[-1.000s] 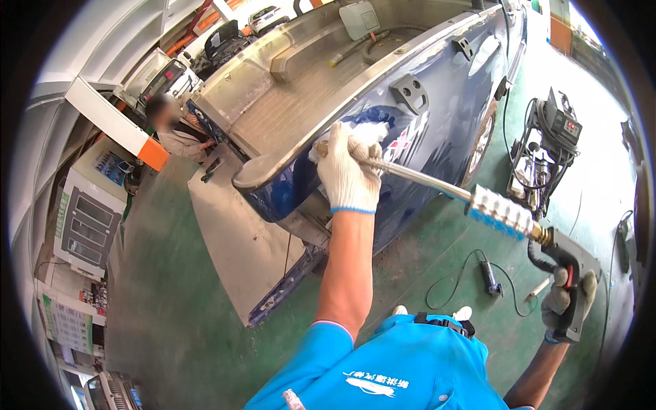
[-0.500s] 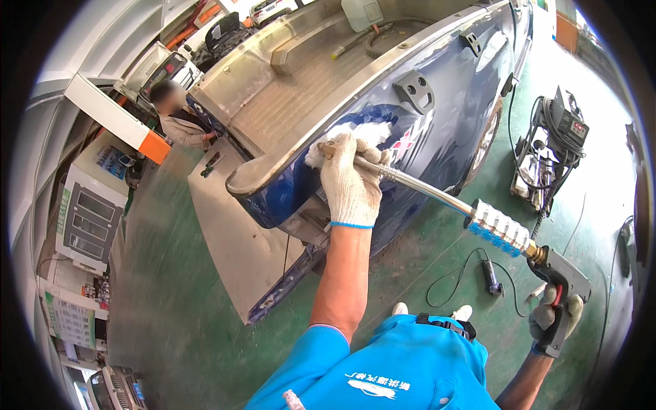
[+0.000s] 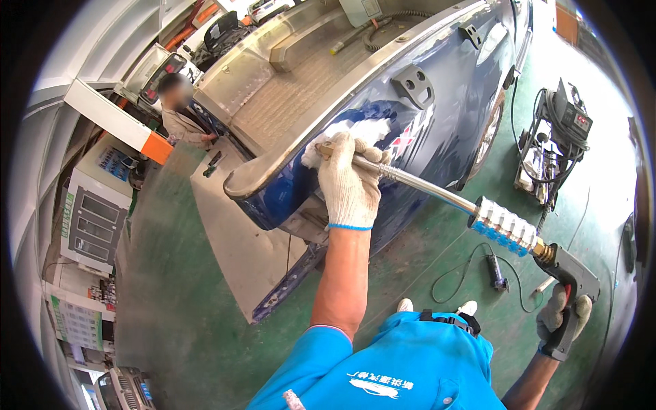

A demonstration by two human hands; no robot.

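A slide-hammer dent puller (image 3: 506, 224) slants from a pickup truck's blue rear side panel (image 3: 277, 198) down to the right. My gloved left hand (image 3: 350, 181) is closed round the front end of its metal rod, close against a bare, whitish patch on the panel. Whether the tip touches the metal is hidden by the glove. My gloved right hand (image 3: 564, 320) grips the dark pistol handle with a red trigger at the other end. The ribbed silver and blue sliding weight sits on the rod near that handle.
The lowered tailgate (image 3: 229, 225) juts out at the left. A person (image 3: 181, 119) stands beyond it. On the green floor lie a corded power tool (image 3: 497, 272) and its looping cable. A wheeled welding machine (image 3: 553, 143) with coiled cables stands at the right.
The view has shifted slightly. The handle end, with my right hand on it, sits a little farther right in the picture. My left hand keeps its place at the panel.
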